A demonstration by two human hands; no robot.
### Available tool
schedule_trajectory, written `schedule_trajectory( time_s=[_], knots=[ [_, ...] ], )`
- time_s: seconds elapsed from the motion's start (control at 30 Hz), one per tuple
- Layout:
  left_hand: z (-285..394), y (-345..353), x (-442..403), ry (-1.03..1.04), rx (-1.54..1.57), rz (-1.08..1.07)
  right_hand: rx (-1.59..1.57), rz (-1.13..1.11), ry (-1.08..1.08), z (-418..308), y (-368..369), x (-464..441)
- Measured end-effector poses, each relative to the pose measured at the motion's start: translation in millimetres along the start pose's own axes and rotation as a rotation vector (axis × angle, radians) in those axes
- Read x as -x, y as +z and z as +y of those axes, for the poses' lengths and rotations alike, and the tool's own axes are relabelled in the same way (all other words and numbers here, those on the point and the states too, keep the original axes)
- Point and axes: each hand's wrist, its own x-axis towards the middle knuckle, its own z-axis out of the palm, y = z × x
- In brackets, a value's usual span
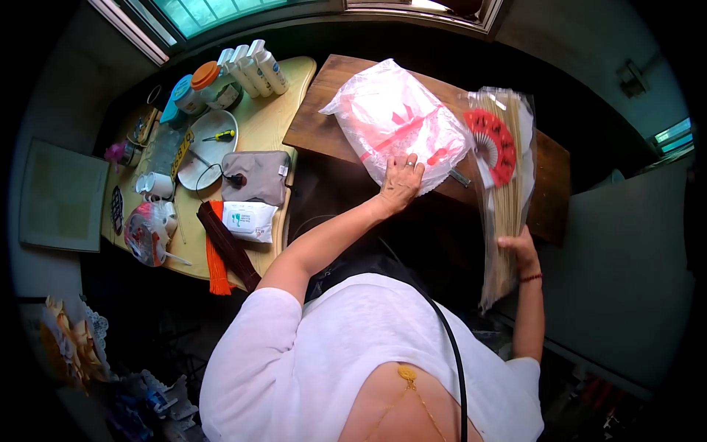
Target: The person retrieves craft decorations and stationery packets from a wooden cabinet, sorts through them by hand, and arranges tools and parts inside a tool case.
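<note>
My left hand (401, 184) lies on the near edge of a white plastic bag with pink-red print (405, 121). Its fingers rest on top of the bag, and a ring shows on one of them. What the bag contains is hidden. At the right, my right hand (523, 252) grips a long clear-wrapped pack of thin bamboo sticks (504, 199) near its lower end. The thumb is on top and the other fingers are mostly hidden. A red fan-shaped label (495, 146) shows on the pack's upper part.
Under the bag is a dark wooden table (331, 85). On the pale table (291, 74) at the left stand several white bottles (254, 70), an orange-lidded jar (213, 85), a white plate (206, 173) with a screwdriver, a grey pouch (254, 177) and a wipes packet (249, 221).
</note>
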Motion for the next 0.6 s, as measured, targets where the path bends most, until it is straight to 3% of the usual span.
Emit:
schedule_trajectory(
  time_s=[0.03, 0.17, 0.23, 0.3, 0.37, 0.43, 0.5, 0.6],
  knots=[
    [-2, 13, -3, 0.011, -0.071, -0.043, 0.005, 0.015, 0.037, 12, -9, 15],
    [-17, -4, -35, -0.359, 0.454, 0.152, -0.001, -0.07, 0.203, 30, -24, 44],
    [-28, -21, -45, -0.424, 0.535, 0.114, 0.007, -0.137, 0.275, 39, -26, 41],
    [-36, -20, -46, -0.387, 0.549, 0.117, 0.006, -0.187, 0.263, 38, -27, 32],
    [-33, -30, -51, -0.347, 0.541, 0.153, 0.15, -0.378, 0.382, 39, -36, 17],
    [-30, -37, -49, -0.419, 0.504, 0.076, 0.225, -0.419, 0.433, 33, -42, 4],
    [-30, -40, -46, -0.301, 0.494, 0.096, 0.21, -0.531, 0.465, 33, -47, -12],
    [-30, -48, -38, -0.232, 0.427, 0.07, 0.176, -0.51, 0.455, 35, -64, -45]
  ],
)
